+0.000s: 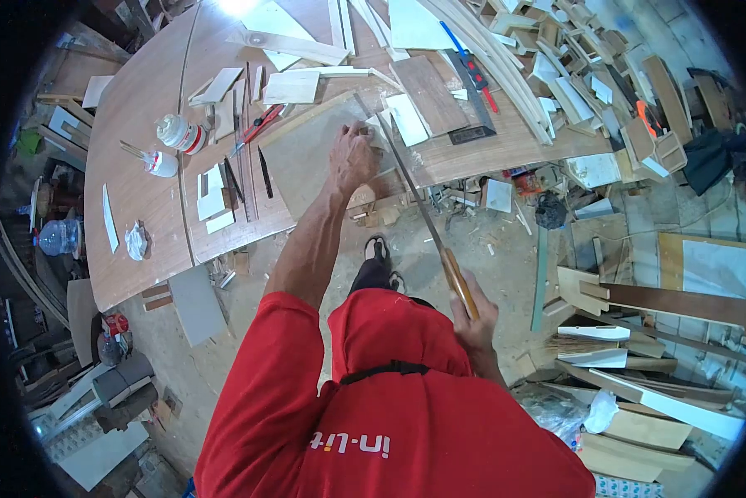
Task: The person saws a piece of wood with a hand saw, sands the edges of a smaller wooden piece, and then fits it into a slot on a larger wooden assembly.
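Observation:
My right hand [476, 319] is closed round the wooden handle of a long thin saw [423, 207], whose blade runs up over the table's front edge. My left hand [356, 156] presses down on a thin flat board [300, 158] near that edge, its fingers bent and close to the blade. What lies beneath those fingers is hidden. Left of the board are a red utility knife [261, 124] and a black pen-like tool [265, 173]. To the right of the blade lie a white piece [408, 120] and a brown wood panel [432, 95].
The wooden table [140, 241] carries a glue jar [182, 134], a smaller white pot [160, 163], a black square [472, 116] and a red-and-blue tool [475, 73]. Wood offcuts [572, 83] are heaped at the right. Planks [638, 407] lie lower right.

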`<move>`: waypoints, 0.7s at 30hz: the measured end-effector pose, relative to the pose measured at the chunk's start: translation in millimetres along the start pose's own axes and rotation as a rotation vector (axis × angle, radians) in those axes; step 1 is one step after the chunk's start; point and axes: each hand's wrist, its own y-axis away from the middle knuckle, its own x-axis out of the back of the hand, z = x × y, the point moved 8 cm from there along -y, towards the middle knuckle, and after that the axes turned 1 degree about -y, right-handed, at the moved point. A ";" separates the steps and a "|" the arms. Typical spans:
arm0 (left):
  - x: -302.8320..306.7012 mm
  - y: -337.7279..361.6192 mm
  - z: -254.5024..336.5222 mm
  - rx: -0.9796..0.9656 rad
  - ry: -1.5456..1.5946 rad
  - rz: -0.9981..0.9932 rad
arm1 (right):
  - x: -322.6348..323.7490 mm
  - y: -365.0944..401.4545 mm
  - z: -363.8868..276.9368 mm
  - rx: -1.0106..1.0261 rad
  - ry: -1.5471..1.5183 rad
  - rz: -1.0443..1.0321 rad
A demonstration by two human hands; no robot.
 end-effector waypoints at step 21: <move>10.4 0.2 5.5 0.070 0.041 -0.126 | 9.8 -6.5 -20.7 -0.101 -0.008 -0.057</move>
